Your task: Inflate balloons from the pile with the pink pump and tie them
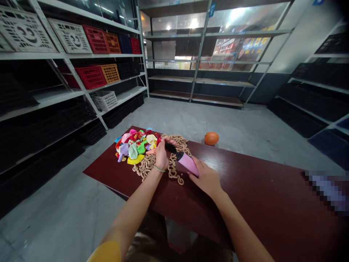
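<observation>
A pink and black balloon pump [189, 163] slants above the table. My right hand [207, 179] is wrapped around its pink body. At its black front end, my left hand [161, 155] is closed, with thumb and fingers around the tip; whether a balloon is pinched there is hidden. Beside the left hand lies a heap of limp, uninflated balloons [133, 150] in many colours. Tan, curled, cord-like pieces [145, 166] spread under and around both hands, with one loose curl nearest the right hand. A round orange balloon [211, 138] shows just beyond the table's far edge.
The dark red table [245, 182] extends to the right, where a blurred purple item [328, 191] lies. Metal shelves [200, 54] stand at the back, and shelves with crates [95, 39] line the left. Dark bins [319, 102] fill racks at the right. Grey floor [169, 112] surrounds the table.
</observation>
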A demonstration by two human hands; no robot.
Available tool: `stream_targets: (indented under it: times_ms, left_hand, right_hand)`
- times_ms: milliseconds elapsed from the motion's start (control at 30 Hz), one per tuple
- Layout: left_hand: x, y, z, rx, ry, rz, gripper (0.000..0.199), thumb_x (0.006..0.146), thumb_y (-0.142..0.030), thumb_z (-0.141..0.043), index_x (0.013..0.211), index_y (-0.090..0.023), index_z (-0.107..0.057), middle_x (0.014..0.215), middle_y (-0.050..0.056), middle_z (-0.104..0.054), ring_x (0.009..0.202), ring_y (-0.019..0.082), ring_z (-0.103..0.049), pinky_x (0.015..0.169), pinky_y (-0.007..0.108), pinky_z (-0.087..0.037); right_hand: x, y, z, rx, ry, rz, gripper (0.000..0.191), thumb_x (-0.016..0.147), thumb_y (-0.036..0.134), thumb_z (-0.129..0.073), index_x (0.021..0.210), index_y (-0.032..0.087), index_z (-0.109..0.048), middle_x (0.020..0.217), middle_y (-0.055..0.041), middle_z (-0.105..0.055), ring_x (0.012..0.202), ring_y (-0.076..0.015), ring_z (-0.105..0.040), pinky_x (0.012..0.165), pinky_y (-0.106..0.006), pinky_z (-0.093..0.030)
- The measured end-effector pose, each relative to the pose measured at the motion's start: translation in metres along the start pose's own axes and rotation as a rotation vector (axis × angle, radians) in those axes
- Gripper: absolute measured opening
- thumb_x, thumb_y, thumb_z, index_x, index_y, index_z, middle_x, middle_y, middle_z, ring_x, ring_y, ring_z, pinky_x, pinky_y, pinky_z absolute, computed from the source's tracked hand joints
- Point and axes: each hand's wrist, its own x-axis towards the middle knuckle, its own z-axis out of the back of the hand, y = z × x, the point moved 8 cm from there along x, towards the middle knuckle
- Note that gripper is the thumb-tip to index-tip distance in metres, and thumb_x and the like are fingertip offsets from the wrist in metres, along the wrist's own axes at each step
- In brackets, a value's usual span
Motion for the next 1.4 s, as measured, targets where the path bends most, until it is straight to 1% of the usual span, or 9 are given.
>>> stream_targets:
  times_ms: [200, 333, 500, 700, 800, 1033, 1133, 1267, 1400]
  left_hand:
    - [-0.003, 0.002, -0.023, -0.017, -0.098, -0.091, 0.036, 0.086, -0.053, -0.062, 0.08, -0.02, -0.048, 0.065, -0.003, -0.053, 0.056, 0.011, -0.055, 0.064, 0.029, -0.053]
    - [-0.001, -0.003, -0.028, 0.051, -0.15, -0.172, 0.038, 0.086, -0.052, -0.062, 0.076, -0.021, -0.043, 0.057, -0.006, -0.042, 0.046, 0.008, -0.043, 0.046, 0.02, -0.04]
    - [0.016, -0.048, -0.016, 0.079, -0.302, -0.255, 0.034, 0.093, -0.044, -0.052, 0.072, -0.022, -0.038, 0.053, -0.008, -0.036, 0.041, 0.007, -0.038, 0.041, 0.019, -0.033]
    - [0.036, -0.101, -0.001, 0.069, -0.34, -0.343, 0.034, 0.092, -0.042, -0.053, 0.071, -0.022, -0.037, 0.053, -0.008, -0.034, 0.04, 0.006, -0.036, 0.039, 0.02, -0.029]
    - [0.029, -0.091, -0.006, 0.075, -0.324, -0.321, 0.036, 0.091, -0.044, -0.055, 0.07, -0.022, -0.035, 0.053, -0.008, -0.033, 0.04, 0.006, -0.035, 0.038, 0.02, -0.028]
    - [-0.008, -0.017, -0.026, 0.099, -0.264, -0.194, 0.035, 0.089, -0.042, -0.056, 0.069, -0.022, -0.037, 0.053, -0.008, -0.035, 0.04, 0.006, -0.036, 0.038, 0.019, -0.03]
    - [-0.014, -0.001, -0.03, 0.131, -0.218, -0.155, 0.036, 0.089, -0.043, -0.056, 0.068, -0.022, -0.037, 0.052, -0.008, -0.036, 0.04, 0.007, -0.038, 0.038, 0.02, -0.032]
    - [-0.005, -0.017, -0.031, 0.166, -0.194, -0.153, 0.037, 0.089, -0.041, -0.055, 0.065, -0.021, -0.036, 0.051, -0.007, -0.036, 0.039, 0.007, -0.037, 0.038, 0.019, -0.032]
    - [0.017, -0.069, -0.02, 0.12, -0.248, -0.209, 0.034, 0.09, -0.038, -0.055, 0.068, -0.021, -0.035, 0.052, -0.008, -0.035, 0.04, 0.006, -0.038, 0.04, 0.017, -0.031]
  right_hand:
    - [0.0, -0.003, -0.003, 0.065, 0.001, -0.023, 0.06, 0.091, 0.039, -0.054, 0.147, 0.026, -0.038, 0.127, -0.007, -0.063, 0.103, -0.0238, -0.064, 0.077, -0.033, -0.05]
    - [0.0, -0.009, 0.0, 0.028, -0.008, -0.039, 0.061, 0.09, 0.038, -0.057, 0.147, 0.029, -0.04, 0.12, -0.0051, -0.066, 0.097, -0.0223, -0.064, 0.076, -0.032, -0.049]
    - [0.002, -0.027, 0.009, -0.106, -0.047, -0.057, 0.057, 0.09, 0.038, -0.057, 0.146, 0.034, -0.043, 0.109, -0.004, -0.067, 0.091, -0.0227, -0.062, 0.071, -0.032, -0.044]
    - [0.002, -0.032, 0.014, -0.166, -0.071, -0.028, 0.058, 0.088, 0.036, -0.057, 0.144, 0.034, -0.045, 0.104, -0.0044, -0.067, 0.089, -0.0222, -0.06, 0.064, -0.029, -0.039]
    - [0.0, -0.028, 0.013, -0.169, -0.07, -0.049, 0.056, 0.085, 0.037, -0.059, 0.14, 0.031, -0.05, 0.1, -0.0042, -0.068, 0.087, -0.022, -0.061, 0.062, -0.028, -0.038]
    - [-0.002, -0.01, 0.007, -0.147, -0.077, -0.1, 0.053, 0.085, 0.044, -0.061, 0.135, 0.027, -0.052, 0.106, -0.0059, -0.069, 0.088, -0.0217, -0.064, 0.062, -0.028, -0.04]
    - [-0.003, -0.007, 0.005, -0.137, -0.094, -0.12, 0.058, 0.085, 0.045, -0.063, 0.137, 0.025, -0.048, 0.107, -0.007, -0.069, 0.088, -0.0215, -0.065, 0.063, -0.028, -0.042]
    - [-0.003, -0.011, 0.005, -0.191, -0.088, -0.096, 0.043, 0.086, 0.041, -0.062, 0.125, 0.024, -0.055, 0.102, -0.0051, -0.069, 0.087, -0.021, -0.064, 0.061, -0.028, -0.038]
    - [-0.004, -0.021, 0.012, -0.255, -0.126, -0.033, 0.037, 0.086, 0.036, -0.06, 0.121, 0.023, -0.057, 0.096, -0.0042, -0.069, 0.086, -0.0208, -0.063, 0.063, -0.028, -0.036]
